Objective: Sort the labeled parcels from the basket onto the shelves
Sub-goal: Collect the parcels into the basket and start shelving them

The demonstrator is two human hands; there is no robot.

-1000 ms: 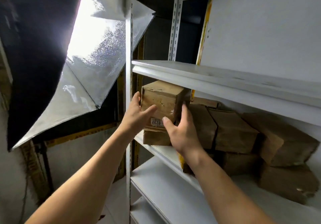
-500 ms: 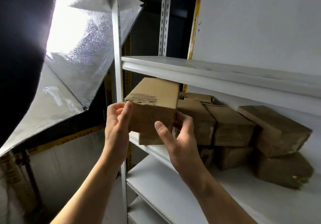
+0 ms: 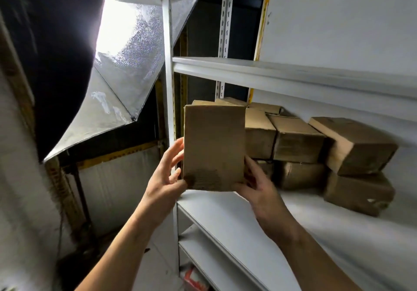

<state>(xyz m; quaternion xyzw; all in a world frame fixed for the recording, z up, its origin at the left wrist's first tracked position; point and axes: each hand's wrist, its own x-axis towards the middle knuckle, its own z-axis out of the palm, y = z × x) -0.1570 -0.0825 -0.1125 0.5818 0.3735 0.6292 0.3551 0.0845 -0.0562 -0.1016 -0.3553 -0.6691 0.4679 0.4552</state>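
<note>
Gripping the cardboard parcel (image 3: pixel 214 148) from both sides, we are holding it upright in the air in front of the middle shelf (image 3: pixel 225 209), clear of the board. Our left hand (image 3: pixel 165 177) is curling its fingers round the lower left edge, and our right hand (image 3: pixel 257 184) is cupping the lower right corner. We are judging the box stiff, dry and fairly light, since fingertips alone are carrying it; the flat side walls near the bottom corners look the safest hold. No label is facing us. Behind it, stacked parcels (image 3: pixel 297 141) are filling the shelf's back.
</note>
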